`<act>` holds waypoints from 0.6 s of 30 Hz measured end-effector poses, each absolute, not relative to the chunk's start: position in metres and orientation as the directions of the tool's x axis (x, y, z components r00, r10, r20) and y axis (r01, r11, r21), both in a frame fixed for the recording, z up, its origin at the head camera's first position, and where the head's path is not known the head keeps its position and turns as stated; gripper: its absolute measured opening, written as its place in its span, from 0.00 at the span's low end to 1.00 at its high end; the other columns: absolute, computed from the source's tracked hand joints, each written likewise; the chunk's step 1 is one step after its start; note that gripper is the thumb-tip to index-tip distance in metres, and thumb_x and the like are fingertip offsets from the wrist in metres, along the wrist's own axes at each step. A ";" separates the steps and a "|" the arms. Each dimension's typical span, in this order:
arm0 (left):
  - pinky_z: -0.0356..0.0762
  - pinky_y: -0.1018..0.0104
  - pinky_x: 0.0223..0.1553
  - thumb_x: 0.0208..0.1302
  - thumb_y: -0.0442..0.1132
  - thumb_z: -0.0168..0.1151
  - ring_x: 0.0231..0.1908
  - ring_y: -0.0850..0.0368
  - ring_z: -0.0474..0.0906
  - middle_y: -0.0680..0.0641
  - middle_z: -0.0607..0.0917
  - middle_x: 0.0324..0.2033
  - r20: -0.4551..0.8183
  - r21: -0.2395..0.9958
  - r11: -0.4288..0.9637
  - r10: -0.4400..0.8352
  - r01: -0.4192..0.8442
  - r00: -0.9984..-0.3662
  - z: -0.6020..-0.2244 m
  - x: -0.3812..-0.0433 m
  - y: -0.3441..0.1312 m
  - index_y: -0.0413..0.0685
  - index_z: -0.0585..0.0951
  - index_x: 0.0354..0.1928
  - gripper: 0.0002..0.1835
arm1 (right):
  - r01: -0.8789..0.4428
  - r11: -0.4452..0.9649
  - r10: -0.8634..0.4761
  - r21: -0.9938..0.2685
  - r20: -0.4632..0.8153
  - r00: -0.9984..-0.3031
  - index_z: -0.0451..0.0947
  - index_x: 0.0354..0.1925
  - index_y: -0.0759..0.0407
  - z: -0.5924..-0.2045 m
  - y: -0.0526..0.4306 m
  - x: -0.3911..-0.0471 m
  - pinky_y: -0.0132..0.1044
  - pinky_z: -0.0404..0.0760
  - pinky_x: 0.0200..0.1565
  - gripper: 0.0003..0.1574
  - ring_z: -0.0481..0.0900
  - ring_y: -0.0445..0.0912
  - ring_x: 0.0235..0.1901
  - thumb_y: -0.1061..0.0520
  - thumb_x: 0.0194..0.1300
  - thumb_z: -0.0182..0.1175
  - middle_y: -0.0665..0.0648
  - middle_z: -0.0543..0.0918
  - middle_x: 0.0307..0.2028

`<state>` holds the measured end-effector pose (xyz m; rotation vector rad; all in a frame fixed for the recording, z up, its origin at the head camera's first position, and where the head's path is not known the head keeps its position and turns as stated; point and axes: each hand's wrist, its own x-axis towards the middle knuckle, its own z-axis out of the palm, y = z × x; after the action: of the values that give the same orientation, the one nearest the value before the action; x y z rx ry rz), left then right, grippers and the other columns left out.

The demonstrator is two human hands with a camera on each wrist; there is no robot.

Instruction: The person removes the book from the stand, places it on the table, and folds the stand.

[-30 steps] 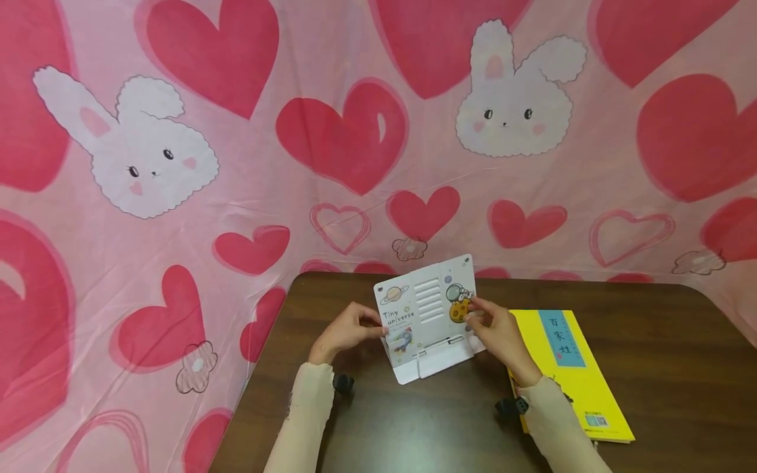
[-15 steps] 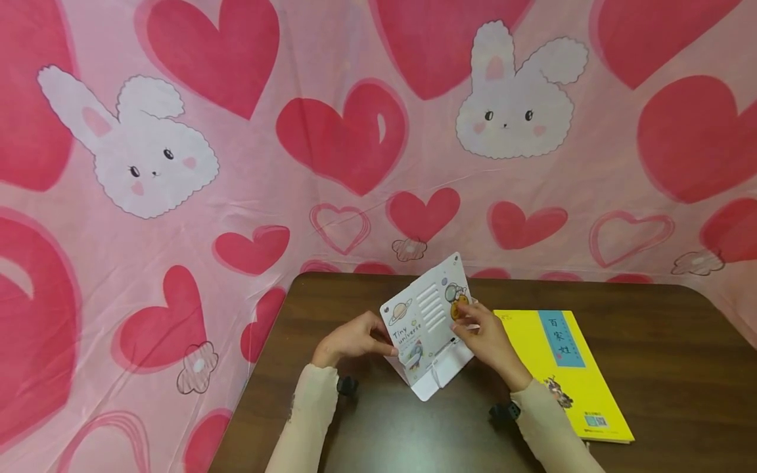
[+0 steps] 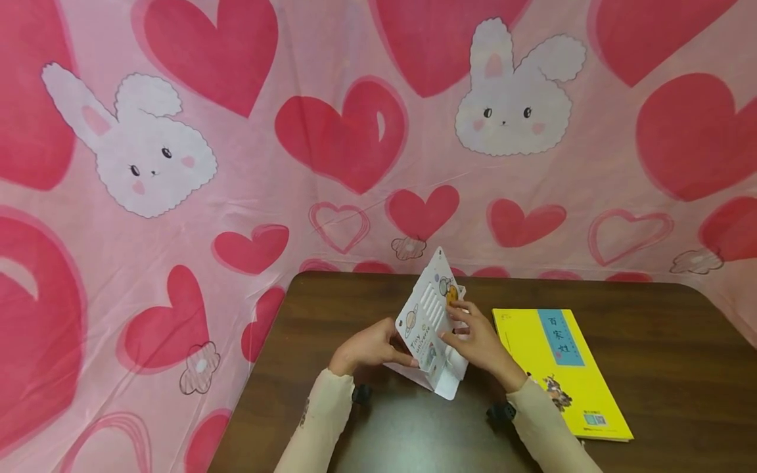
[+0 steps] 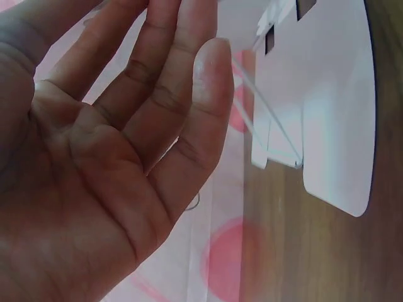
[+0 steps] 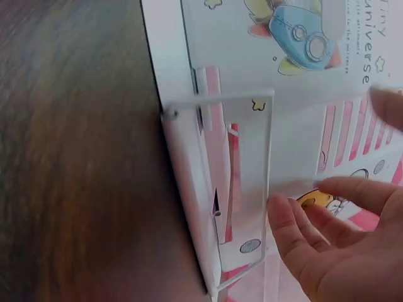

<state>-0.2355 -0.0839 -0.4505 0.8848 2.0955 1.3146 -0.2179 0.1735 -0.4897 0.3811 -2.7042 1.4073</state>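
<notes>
A white book stand (image 3: 424, 315) printed "Tiny universe", with a planet, a rocket and slots in its panel, stands tilted on the table in the head view. My left hand (image 3: 369, 345) grips its left edge, thumb in front and fingers behind. In the left wrist view, the stand's white base (image 4: 337, 119) lies beside that hand. My right hand (image 3: 481, 338) is at the right part of the front panel, fingers extended. In the right wrist view, its fingertips are close to a white wire frame (image 5: 271, 145) on the stand; firm contact cannot be told.
A yellow book (image 3: 582, 394) with a blue title strip lies flat on the brown table (image 3: 668, 368), right of the right hand. Behind the table's far edge hangs a pink cloth (image 3: 331, 52) with hearts and rabbits. Black wrist cameras (image 3: 501, 412) sit at both wrists.
The book stand has turned, its right side swinging away and its left side coming nearer. My left hand has moved right with it, and my right hand has shifted slightly left.
</notes>
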 end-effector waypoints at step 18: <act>0.82 0.79 0.39 0.55 0.39 0.81 0.35 0.70 0.85 0.48 0.92 0.41 0.096 0.801 0.392 0.662 0.453 -0.743 -0.467 -0.215 -0.040 0.45 0.87 0.50 0.21 | -0.321 0.529 -0.380 -0.785 0.120 -0.917 0.66 0.75 0.66 -0.483 0.178 -0.210 0.62 0.83 0.58 0.49 0.80 0.72 0.62 0.38 0.69 0.65 0.70 0.69 0.75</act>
<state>-0.2152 -0.0396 -0.4665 0.9868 2.4119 1.2735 -0.2098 0.1785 -0.4830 0.6441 -2.8041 1.4184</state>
